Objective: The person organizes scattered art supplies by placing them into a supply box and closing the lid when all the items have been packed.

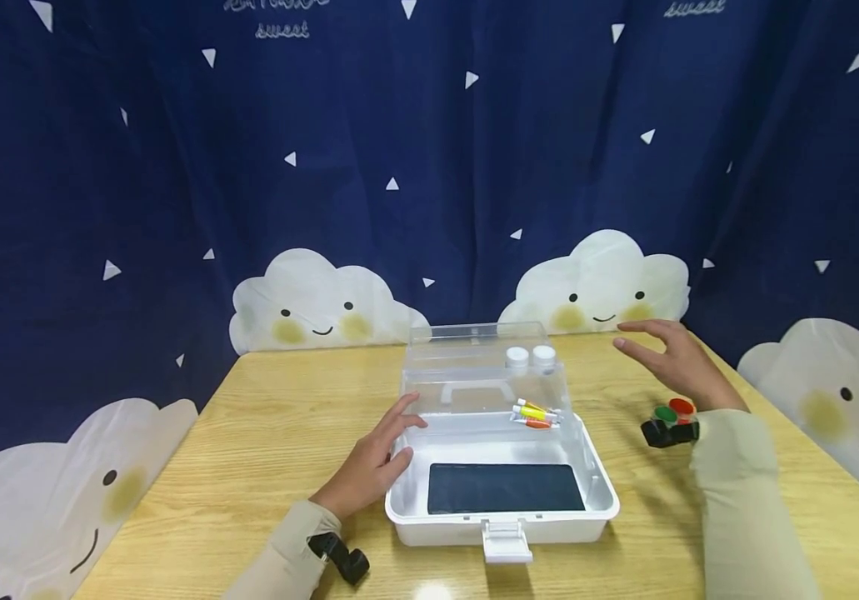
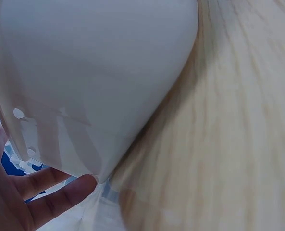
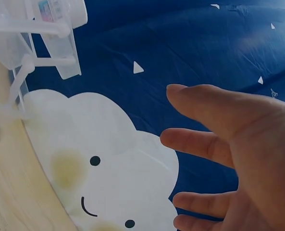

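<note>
A white storage box (image 1: 504, 530) stands on the table with its clear lid tipped back and clear trays raised. My left hand (image 1: 372, 467) is at the box's left side, fingers spread along the rim; in the left wrist view its fingertips (image 2: 82, 187) touch or nearly touch the box wall. Held in the air right of the box is my right hand (image 1: 676, 362), fingers extended and nothing between them. Two white-capped jars (image 1: 516, 358) sit in the upper tray. Several small paint tubes (image 1: 534, 414) lie in the lower tray. A dark panel (image 1: 504, 488) covers part of the box floor.
A green-lidded jar (image 1: 665, 414) and a red-lidded jar (image 1: 681, 408) stand on the wooden table (image 1: 287, 433) beside the right wrist. The box's white latch (image 1: 506, 543) hangs down at the front. A dark blue curtain (image 1: 399, 125) with clouds closes off the back.
</note>
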`<state>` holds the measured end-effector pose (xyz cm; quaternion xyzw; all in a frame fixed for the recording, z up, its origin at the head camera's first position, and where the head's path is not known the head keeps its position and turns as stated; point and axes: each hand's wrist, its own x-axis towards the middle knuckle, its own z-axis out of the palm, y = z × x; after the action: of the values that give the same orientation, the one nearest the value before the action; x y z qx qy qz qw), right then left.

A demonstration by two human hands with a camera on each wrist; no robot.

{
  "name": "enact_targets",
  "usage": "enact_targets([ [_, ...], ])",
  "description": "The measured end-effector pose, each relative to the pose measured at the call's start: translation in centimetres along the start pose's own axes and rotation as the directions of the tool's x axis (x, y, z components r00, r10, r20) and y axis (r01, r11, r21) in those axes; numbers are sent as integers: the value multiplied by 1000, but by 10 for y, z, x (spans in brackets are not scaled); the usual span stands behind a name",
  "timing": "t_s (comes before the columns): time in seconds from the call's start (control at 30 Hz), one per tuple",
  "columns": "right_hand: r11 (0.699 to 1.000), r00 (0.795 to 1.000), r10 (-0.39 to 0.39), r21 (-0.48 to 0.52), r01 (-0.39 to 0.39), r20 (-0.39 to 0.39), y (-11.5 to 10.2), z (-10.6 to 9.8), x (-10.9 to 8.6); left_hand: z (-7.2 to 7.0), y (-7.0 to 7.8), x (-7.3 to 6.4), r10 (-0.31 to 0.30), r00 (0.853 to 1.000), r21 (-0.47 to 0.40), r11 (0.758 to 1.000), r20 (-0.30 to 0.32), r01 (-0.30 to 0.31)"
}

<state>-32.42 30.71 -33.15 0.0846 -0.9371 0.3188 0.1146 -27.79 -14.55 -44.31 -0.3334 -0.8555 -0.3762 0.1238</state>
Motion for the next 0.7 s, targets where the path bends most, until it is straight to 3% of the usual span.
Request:
enact_targets([
  [0.7,996,992,84,0,-84,91,29,-16,-5,1,-1,1,-2,1000,-5,1000,-3,2],
])
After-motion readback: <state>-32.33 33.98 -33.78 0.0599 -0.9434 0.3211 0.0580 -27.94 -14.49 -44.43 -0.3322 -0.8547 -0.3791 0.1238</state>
